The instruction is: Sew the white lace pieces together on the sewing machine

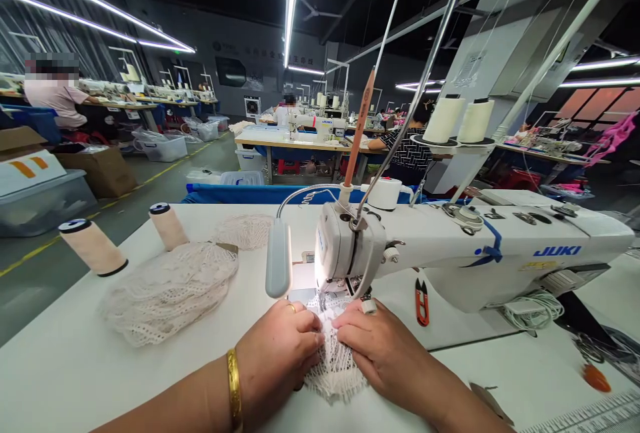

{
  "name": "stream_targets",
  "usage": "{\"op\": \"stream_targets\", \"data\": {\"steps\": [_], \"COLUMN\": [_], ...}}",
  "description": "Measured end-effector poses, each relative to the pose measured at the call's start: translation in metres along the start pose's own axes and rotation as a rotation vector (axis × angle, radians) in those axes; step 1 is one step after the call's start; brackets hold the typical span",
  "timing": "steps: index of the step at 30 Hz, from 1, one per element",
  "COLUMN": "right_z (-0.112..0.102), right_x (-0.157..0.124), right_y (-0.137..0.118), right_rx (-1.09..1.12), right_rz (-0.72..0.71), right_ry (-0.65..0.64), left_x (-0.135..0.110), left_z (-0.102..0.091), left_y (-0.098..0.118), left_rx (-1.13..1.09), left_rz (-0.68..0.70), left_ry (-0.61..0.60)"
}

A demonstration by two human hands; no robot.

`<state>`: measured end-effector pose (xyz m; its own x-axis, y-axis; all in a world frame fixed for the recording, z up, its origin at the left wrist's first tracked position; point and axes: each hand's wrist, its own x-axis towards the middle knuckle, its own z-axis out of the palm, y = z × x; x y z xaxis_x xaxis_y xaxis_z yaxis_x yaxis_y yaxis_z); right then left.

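Note:
A piece of white lace [334, 370] lies under the needle area of a white sewing machine [420, 240], lit by a small lamp [279, 258]. My left hand [280, 346] grips the lace at its left side, fingers curled in and thumb hidden. On the right side my right hand [383, 350] pinches the same lace, its fingertips close to the presser foot. The fringed end of the lace hangs toward me between both hands. A stack of cream lace pieces [170, 290] rests on the table to the left.
Two peach thread cones [94, 246] stand or lean at the left. Red-handled thread snips [422, 303] lie right of the needle. A clear ruler [595, 413] and an orange-handled tool [596, 377] are at the lower right. Co-workers sit at machines beyond.

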<state>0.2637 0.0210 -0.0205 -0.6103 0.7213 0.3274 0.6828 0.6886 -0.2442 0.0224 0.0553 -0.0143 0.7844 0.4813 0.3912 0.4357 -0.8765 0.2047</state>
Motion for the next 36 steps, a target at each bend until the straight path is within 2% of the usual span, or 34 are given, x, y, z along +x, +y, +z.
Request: {"op": "stream_targets", "data": {"steps": [12,15,19,21,26,36], "right_z": [0.006,0.002,-0.005,-0.007,-0.007,0.006], "right_x": [-0.002,-0.002,-0.002,-0.003,-0.005,-0.001], "right_y": [0.009,0.008,0.001,-0.002,-0.003,0.001], "right_rx": [-0.103,-0.079,0.063,0.108,0.102,0.021], "right_rz": [0.143,0.095,-0.108,-0.159,-0.15,-0.042], "right_ry": [0.048,0.072,0.037,0.006,-0.002,0.05], "left_x": [0.006,0.003,-0.004,-0.006,-0.006,-0.003], "left_z": [0.005,0.001,-0.003,-0.003,0.002,0.006], "left_y": [-0.013,-0.006,0.005,0.008,0.007,-0.003], "left_rx": [0.075,0.012,-0.124,-0.132,-0.064,-0.038], "left_rz": [-0.029,0.02,0.108,0.126,0.148,0.092], "left_ry": [0.043,0.063,0.053,0.044,0.037,0.067]}}
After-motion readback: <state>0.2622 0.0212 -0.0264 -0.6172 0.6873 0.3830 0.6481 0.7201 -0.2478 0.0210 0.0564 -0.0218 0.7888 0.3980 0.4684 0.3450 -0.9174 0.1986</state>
